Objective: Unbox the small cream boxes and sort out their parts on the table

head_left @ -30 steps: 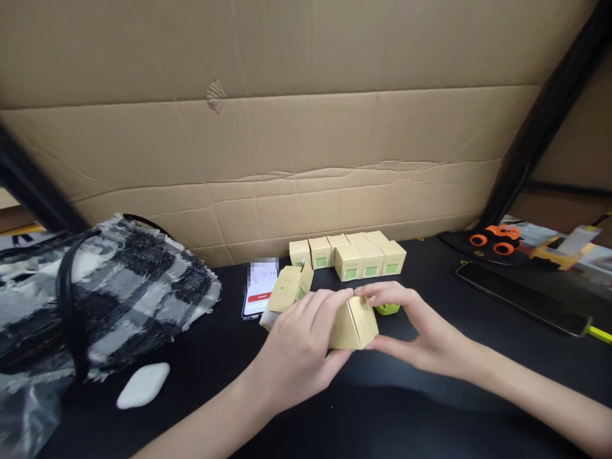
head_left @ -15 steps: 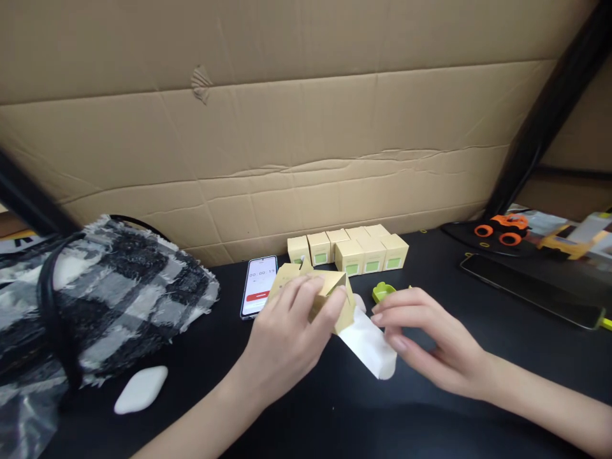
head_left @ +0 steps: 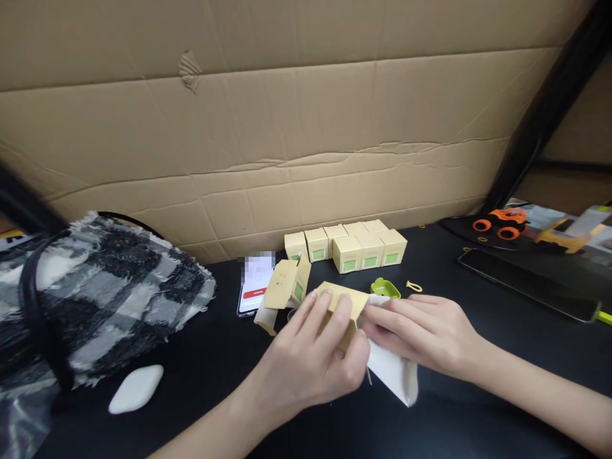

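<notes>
Left hand (head_left: 310, 363) grips opened carton (head_left: 358, 306); right hand (head_left: 428, 328) is at its mouth, grip obscured; closed cartons (head_left: 361, 247) stand at 12 o'clock.

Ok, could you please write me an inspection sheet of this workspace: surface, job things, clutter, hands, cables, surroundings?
Surface: black tabletop.
Job things: opened gold box with white flap; nearby, second opened box, grouped boxes, green tray.
Clutter: lit phone, white case, checked bag, orange toy vehicle, dark flat device.
Hands: left hand grips the opened gold box; right hand is at its open end, fingertips partly hidden.
Cables: none certain; yellow strip by the dark flat device is unclear.
Surroundings: cardboard panel behind, black bar at right.
</notes>
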Available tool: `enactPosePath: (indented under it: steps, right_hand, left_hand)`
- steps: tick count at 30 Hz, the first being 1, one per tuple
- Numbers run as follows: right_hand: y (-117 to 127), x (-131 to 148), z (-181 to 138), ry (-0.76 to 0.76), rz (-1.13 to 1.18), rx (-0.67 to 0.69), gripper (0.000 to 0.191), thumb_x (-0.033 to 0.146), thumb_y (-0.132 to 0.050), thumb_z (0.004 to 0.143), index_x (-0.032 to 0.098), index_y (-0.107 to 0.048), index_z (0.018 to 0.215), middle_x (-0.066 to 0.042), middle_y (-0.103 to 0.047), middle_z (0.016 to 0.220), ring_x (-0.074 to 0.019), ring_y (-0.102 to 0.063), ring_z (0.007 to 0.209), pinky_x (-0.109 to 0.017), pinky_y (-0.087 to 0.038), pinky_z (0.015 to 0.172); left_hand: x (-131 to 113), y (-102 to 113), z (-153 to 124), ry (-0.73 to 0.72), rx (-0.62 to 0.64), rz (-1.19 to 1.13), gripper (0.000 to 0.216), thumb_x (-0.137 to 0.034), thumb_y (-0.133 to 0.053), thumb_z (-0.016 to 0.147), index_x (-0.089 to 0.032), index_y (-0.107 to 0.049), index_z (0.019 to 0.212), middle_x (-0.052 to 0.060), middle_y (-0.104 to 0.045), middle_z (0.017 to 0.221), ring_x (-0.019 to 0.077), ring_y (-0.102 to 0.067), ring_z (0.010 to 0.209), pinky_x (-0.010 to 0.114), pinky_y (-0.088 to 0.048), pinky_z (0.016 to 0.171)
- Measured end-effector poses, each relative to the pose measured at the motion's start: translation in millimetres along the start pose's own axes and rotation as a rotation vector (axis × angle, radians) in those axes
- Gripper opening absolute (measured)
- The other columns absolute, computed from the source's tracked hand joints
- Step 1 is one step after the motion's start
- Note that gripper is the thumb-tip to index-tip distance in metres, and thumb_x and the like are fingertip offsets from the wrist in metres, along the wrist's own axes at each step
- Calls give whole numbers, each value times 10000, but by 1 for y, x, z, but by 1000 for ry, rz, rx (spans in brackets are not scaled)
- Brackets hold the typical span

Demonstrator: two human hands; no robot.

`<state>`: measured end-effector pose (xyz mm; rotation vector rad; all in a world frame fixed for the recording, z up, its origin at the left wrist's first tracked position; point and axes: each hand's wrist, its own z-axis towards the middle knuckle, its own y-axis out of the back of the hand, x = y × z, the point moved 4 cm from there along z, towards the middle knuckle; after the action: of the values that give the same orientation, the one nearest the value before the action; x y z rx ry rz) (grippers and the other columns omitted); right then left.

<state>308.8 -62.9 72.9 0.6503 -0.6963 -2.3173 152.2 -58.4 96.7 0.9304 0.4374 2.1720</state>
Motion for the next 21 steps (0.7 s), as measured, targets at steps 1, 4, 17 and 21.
enactPosePath:
  steps: [1,4,17,21]
  right_hand:
    - [-1,0,0,-31,21,0,101,192,-557,909,157,-563,1003,-3,-692,738,-103,-614,562,-243,-445,508]
    - [-3,1,2,-112,53,20,83,193,-508,923,196,-543,848,1,-665,732,-112,-623,582,-238,-453,512]
    - [8,-40,-1,-572,695,-175,174,158,-538,871,239,-411,781,-64,-694,919,-181,-687,843,-253,-556,649]
    - [-7,-23,1,-468,635,191,182,121,-533,831,240,-405,781,-29,-692,925,-160,-673,805,-261,-531,672]
  left_hand:
    - [-3,0,0,-4,0,-11,182,-66,-420,865,-149,-559,782,111,-743,925,264,-722,856,352,-585,765]
    - [-8,-1,0,2,13,-29,214,-56,-388,873,-138,-575,808,103,-740,940,250,-719,861,346,-576,790]
    - [97,-7,-28,522,-32,-214,480,-202,-712,722,-216,-408,1093,146,-613,1134,301,-651,1000,432,-563,786]
    - [101,-15,-32,1002,-63,-795,728,-299,-757,704,-254,-237,1212,84,-625,1043,244,-692,870,373,-582,717]
